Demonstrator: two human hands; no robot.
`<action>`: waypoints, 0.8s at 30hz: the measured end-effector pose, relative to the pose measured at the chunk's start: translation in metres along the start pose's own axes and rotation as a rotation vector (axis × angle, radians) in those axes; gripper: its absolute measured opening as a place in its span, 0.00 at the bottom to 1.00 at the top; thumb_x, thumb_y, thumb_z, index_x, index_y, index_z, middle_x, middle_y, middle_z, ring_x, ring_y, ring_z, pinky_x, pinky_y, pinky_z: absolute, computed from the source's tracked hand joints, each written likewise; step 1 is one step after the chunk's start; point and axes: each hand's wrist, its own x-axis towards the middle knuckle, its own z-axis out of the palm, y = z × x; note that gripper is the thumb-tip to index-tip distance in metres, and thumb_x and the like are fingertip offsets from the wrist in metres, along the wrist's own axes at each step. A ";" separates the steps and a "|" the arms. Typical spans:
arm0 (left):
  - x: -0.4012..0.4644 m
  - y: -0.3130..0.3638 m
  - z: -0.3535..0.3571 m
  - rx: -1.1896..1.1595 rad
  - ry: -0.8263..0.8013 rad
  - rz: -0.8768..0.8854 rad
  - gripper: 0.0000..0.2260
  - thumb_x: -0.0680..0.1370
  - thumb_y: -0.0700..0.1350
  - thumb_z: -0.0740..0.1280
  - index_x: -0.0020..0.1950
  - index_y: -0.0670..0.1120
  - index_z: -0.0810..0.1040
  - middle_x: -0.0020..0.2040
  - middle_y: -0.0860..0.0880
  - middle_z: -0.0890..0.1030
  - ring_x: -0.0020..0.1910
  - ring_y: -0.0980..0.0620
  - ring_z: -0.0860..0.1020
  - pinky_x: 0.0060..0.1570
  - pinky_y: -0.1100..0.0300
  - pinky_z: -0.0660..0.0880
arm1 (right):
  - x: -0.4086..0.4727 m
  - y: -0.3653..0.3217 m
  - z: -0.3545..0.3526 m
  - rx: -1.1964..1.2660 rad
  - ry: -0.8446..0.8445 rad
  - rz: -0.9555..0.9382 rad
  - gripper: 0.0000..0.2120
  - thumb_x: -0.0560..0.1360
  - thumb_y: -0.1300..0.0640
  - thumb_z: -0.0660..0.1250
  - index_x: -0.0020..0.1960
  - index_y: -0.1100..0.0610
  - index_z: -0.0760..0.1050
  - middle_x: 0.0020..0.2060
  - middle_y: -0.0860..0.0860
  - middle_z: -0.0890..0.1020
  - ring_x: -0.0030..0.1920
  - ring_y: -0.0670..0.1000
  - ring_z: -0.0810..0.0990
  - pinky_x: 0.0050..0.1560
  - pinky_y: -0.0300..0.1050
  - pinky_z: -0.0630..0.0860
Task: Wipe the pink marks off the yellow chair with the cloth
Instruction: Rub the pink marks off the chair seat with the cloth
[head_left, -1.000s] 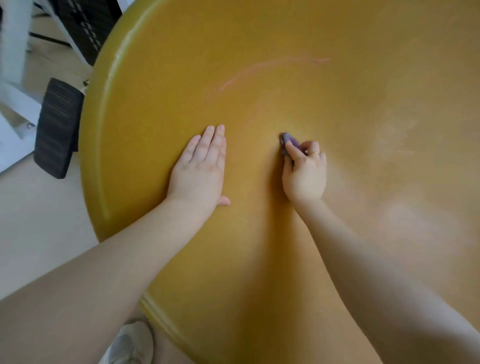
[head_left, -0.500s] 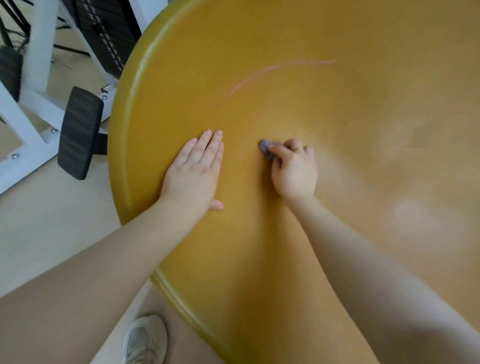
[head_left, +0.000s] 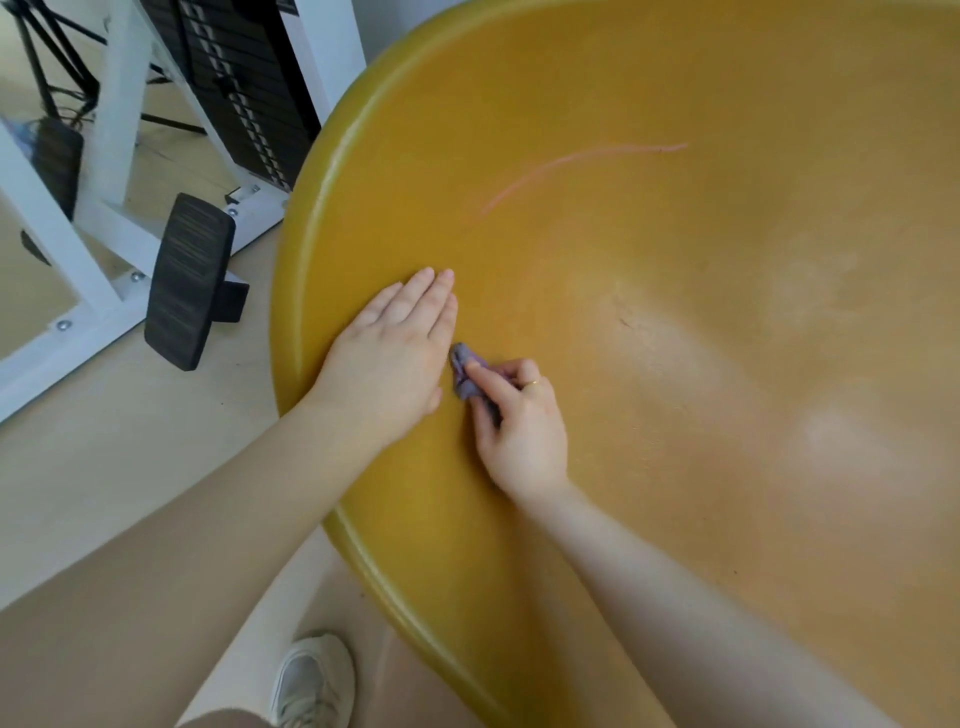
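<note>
The yellow chair (head_left: 675, 467) fills most of the view, its rounded rim curving down the left side. A curved pink mark (head_left: 576, 163) runs across its upper middle. My right hand (head_left: 519, 426) pinches a small wadded purple cloth (head_left: 465, 371) and holds it against the chair surface. My left hand (head_left: 395, 353) lies flat on the chair just left of the cloth, fingers straight and together. The cloth almost touches my left hand's edge. The pink mark lies well above both hands.
White gym machine frame (head_left: 114, 156) with a black weight stack (head_left: 244, 88) stands at the upper left on the pale floor. A black padded footplate (head_left: 187, 280) juts out beside the chair rim. My white shoe (head_left: 311, 680) shows below the chair's edge.
My right hand slid the cloth leftward and down until it reached my left hand. The view shifted, showing more floor and machine at left. My left hand stayed flat on the chair.
</note>
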 end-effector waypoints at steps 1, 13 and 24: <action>-0.004 -0.004 0.002 0.068 0.056 0.046 0.39 0.71 0.50 0.71 0.75 0.38 0.56 0.77 0.41 0.53 0.76 0.45 0.53 0.73 0.54 0.49 | 0.009 0.007 -0.002 -0.045 0.014 -0.021 0.16 0.72 0.53 0.59 0.55 0.52 0.79 0.43 0.56 0.77 0.38 0.59 0.75 0.35 0.45 0.75; -0.039 -0.032 0.003 0.044 0.435 -0.211 0.31 0.67 0.49 0.73 0.68 0.44 0.70 0.73 0.35 0.60 0.70 0.35 0.57 0.63 0.39 0.65 | 0.050 -0.013 0.016 -0.007 0.230 0.267 0.15 0.75 0.55 0.61 0.59 0.54 0.78 0.48 0.59 0.76 0.44 0.62 0.73 0.46 0.51 0.73; -0.037 -0.028 0.007 -0.186 0.444 -0.417 0.41 0.68 0.47 0.75 0.74 0.39 0.58 0.71 0.34 0.63 0.64 0.32 0.68 0.57 0.40 0.70 | 0.088 -0.002 0.011 0.061 0.271 0.160 0.14 0.74 0.55 0.61 0.57 0.52 0.79 0.44 0.59 0.76 0.43 0.61 0.76 0.42 0.50 0.76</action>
